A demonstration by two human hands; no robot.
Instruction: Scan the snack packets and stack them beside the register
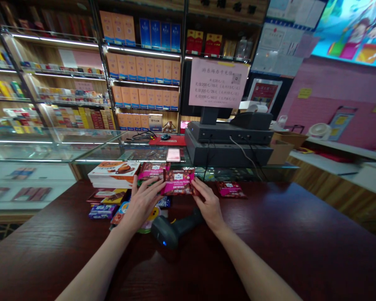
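From the head view, my left hand (142,205) and my right hand (208,205) are both at the pink packet of hazelnut chocolate (178,182), which sits between them, a little tilted. I cannot tell if it is lifted or if it rests on something. The fingers of the left hand are spread and their tips touch the left edge of the packet. The fingers of the right hand are closer together at its lower right corner. I cannot tell if either hand really pinches it.

A second pink packet (152,170) is just beside my left fingers, and a third pink packet (230,189) lies apart on the right. A black barcode scanner (172,228) lies between my two forearms.

On the left of the dark red wooden surface (269,234) there is a stack of boxes (114,173) and a heap of colourful snack packets (106,207). Behind are a glass display counter (50,144), a black till (228,133), a paper sign (217,82), shelves of boxes (141,67) and a pink wall (335,83).
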